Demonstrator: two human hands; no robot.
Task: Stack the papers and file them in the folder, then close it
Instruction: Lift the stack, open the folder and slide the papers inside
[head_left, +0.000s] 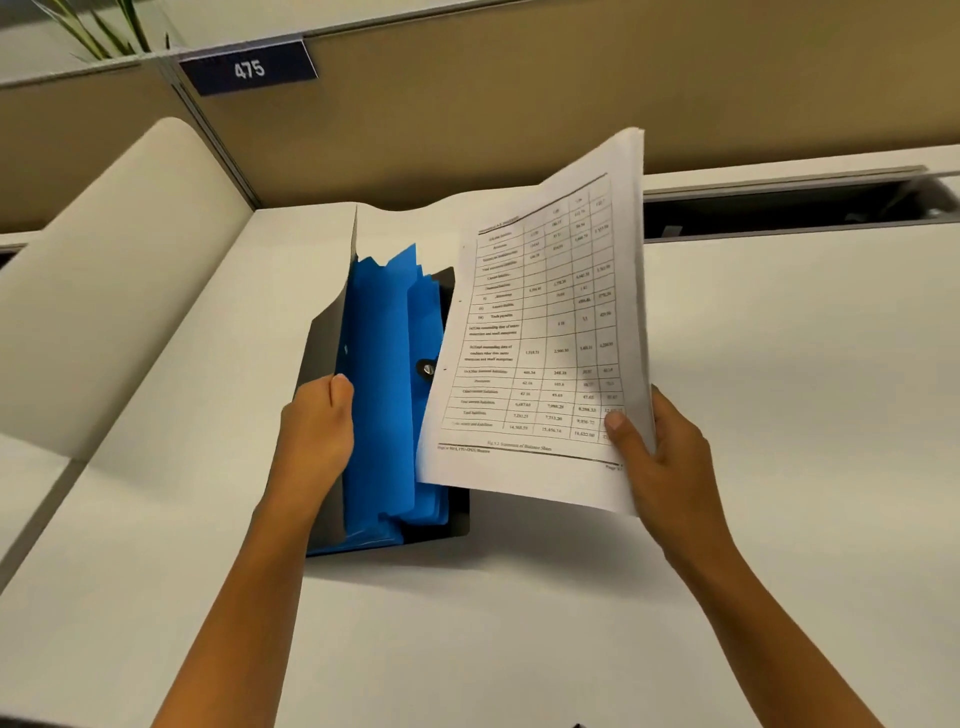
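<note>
While lifted off the white desk (779, 364), stack of papers (550, 332) pinched at its lower right corner by right hand (660, 457), thumb on the printed table. Left edge overlapping the open folder (379, 395). Left hand (317, 431) clamped on the folder's raised grey cover, blue dividers (384, 364) exposed.

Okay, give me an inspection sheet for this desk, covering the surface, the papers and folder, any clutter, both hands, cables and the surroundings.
Surface: white desk, bare around the work.
Job's things: stack of papers with a printed table, held up off the desk, not yet filed; folder, dark cover open, blue dividers fanned inside.
Clutter: nothing seen.
Grippers: left hand holds the folder's cover open; right hand grips the papers' lower right corner.
Cables: nothing seen.
Surroundings: tan partition behind, number sign 475, plant leaves top left, open slot at the desk's rear.
</note>
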